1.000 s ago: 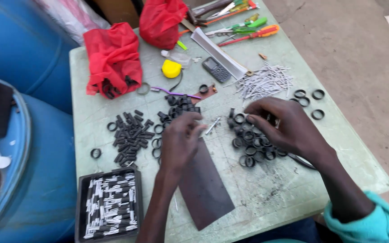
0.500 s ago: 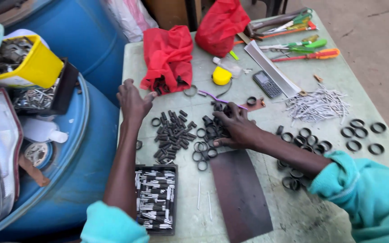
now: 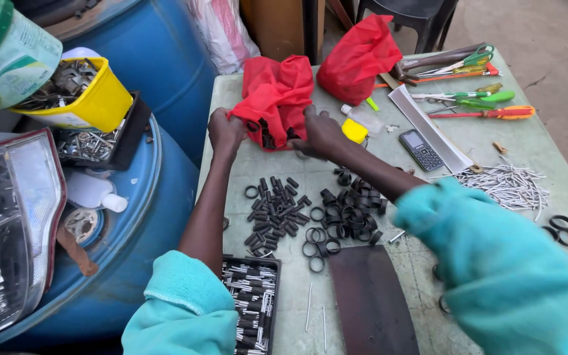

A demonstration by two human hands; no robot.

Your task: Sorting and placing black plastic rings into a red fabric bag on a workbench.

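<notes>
Both hands grip a red plastic bag [image 3: 274, 92] at the far left of the pale green table [image 3: 527, 141]. My left hand [image 3: 225, 130] pinches its left edge and my right hand [image 3: 320, 131] holds its right edge, with the bag's mouth pulled apart and small black parts showing inside. Just in front of the hands lie a pile of short black tubes [image 3: 274, 213] and a pile of black rings [image 3: 343, 210].
A second red bag [image 3: 357, 56], a yellow cap [image 3: 355, 130], a small phone [image 3: 421, 150], screwdrivers [image 3: 488, 112], metal pins [image 3: 507, 184] and a dark flat plate [image 3: 369, 302] lie on the table. A black tray of parts [image 3: 251, 302] sits at the near edge. Blue drums [image 3: 133, 197] stand left.
Both hands left the ring piles and moved to the far red bag, taking hold of its edges. The view has shifted left.
</notes>
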